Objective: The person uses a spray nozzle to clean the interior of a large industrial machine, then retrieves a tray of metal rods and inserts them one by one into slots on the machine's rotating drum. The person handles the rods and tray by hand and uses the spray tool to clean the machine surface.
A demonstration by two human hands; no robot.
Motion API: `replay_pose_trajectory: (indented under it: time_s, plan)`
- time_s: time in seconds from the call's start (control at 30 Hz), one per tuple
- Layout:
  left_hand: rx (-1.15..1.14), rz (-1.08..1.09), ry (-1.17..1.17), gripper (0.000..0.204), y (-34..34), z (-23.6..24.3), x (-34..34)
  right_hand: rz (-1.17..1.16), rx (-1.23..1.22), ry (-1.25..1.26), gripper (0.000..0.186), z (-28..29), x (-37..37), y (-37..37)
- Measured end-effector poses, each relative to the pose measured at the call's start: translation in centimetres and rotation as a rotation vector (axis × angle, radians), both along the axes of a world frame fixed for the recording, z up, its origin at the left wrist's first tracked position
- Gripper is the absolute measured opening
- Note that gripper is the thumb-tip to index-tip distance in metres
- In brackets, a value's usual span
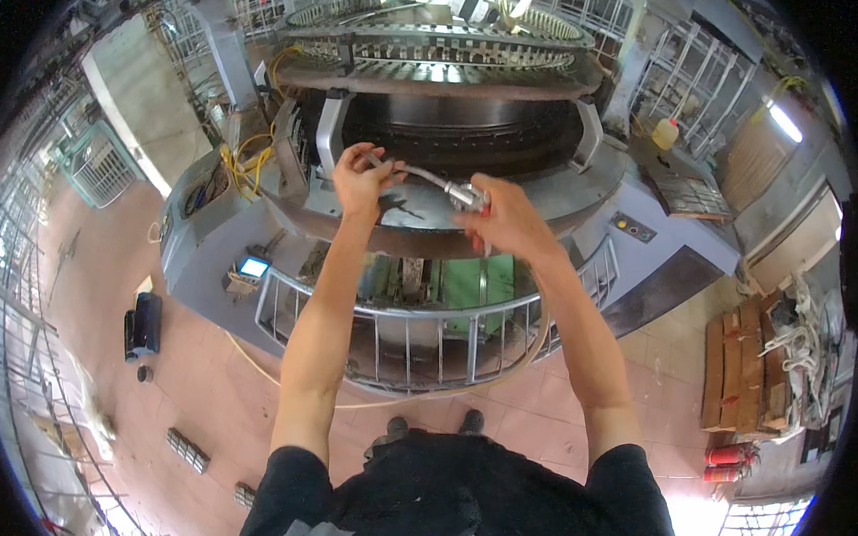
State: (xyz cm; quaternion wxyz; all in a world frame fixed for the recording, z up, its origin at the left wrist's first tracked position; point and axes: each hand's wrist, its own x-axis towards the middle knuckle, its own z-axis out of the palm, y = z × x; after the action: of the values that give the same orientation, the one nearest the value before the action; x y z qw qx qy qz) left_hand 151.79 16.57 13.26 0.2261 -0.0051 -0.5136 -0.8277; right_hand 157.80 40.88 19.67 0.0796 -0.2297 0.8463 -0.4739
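Note:
My right hand is wrapped round an air blow gun with a silver body and a bit of red near the fingers. From the gun a thin metal tube runs leftward and up to my left hand. The fingers of that hand close round the tube's far end, so its tip is partly hidden. Both hands hover over the grey metal rim of a large round knitting machine. Behind them lies the machine's dark, curved inner bed.
A curved metal railing stands between me and the machine, with a pale hose looping below it. Lower left is a small lit screen. Wooden crates and red cylinders stand at right; a black object lies on the left floor.

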Motion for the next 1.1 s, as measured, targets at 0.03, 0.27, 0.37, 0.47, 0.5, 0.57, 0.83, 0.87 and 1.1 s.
replay_pose_trajectory:
  time_s: [0.03, 0.27, 0.37, 0.47, 0.5, 0.57, 0.83, 0.87, 1.1]
  plan:
    - [-0.020, 0.010, -0.119, 0.031, 0.5, 0.4, -0.7, -0.088, -0.036, 0.071, 0.029, -0.3, 1.1, 0.7]
    - [0.005, -0.013, -0.038, 0.048, 7.5, 1.5, -1.0, -0.194, -0.097, 0.402, 0.028, -12.1, 5.3, 10.6]
    - [-0.060, 0.052, 0.038, 0.040, 8.4, 2.1, -0.5, -0.477, -0.081, 0.405, 0.023, -23.8, 8.8, 16.7]
    - [-0.038, 0.071, 0.169, 0.016, 8.4, 2.2, -0.2, -0.560, 0.062, 0.525, 0.035, -35.6, 12.2, 20.9]
    - [-0.063, 0.081, 0.149, 0.016, 8.4, 2.0, -0.2, -0.561, 0.151, 0.509, 0.038, -38.6, 13.1, 21.7]
    - [-0.115, 0.068, 0.186, 0.016, 8.1, 1.5, -0.1, -0.549, 0.329, 0.392, 0.046, -42.3, 14.3, 22.8]
    - [0.051, -0.170, -0.125, 0.008, 8.0, 1.0, -0.8, -0.524, -0.091, 0.509, 0.017, -22.3, 4.1, 16.7]
    - [0.077, -0.225, -0.132, 0.007, 8.4, 1.0, -0.9, -0.464, -0.169, 0.520, 0.018, -18.2, 2.1, 14.7]
    - [0.040, -0.178, -0.167, 0.013, 8.0, 2.0, -1.8, -0.185, -0.149, 0.433, 0.022, -4.3, -8.1, -0.3]
